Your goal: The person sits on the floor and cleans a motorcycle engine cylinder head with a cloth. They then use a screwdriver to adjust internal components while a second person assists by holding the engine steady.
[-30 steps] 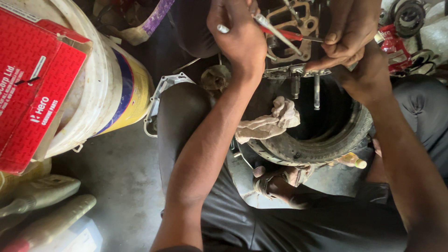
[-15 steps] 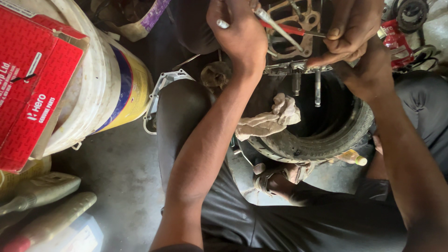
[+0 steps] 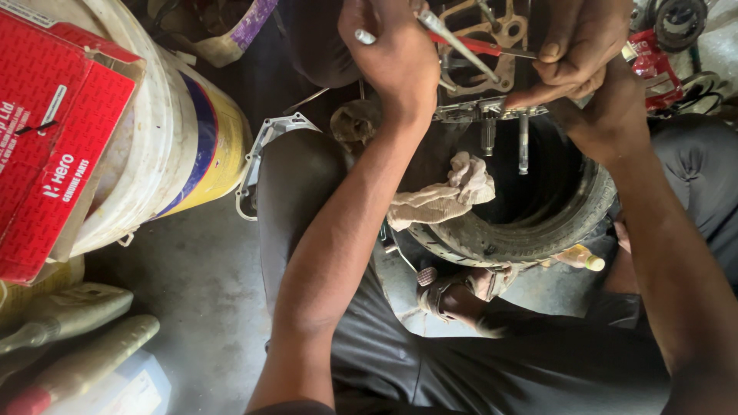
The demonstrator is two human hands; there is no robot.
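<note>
grey concrete floor (image 3: 192, 300) lies under me; my left hand (image 3: 388, 54) is fisted round a thin metal tool (image 3: 461, 46), my right hand (image 3: 576, 46) pinches a metal engine part (image 3: 484, 110) above a tyre (image 3: 530, 230).

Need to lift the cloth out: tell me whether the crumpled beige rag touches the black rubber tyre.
Touching. The head view shows the crumpled beige rag draped over the black rubber tyre, lying on its rim with no gap.

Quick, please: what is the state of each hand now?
Left hand: closed, holding a thin metal tool.
Right hand: closed, pinching the metal part.
</note>
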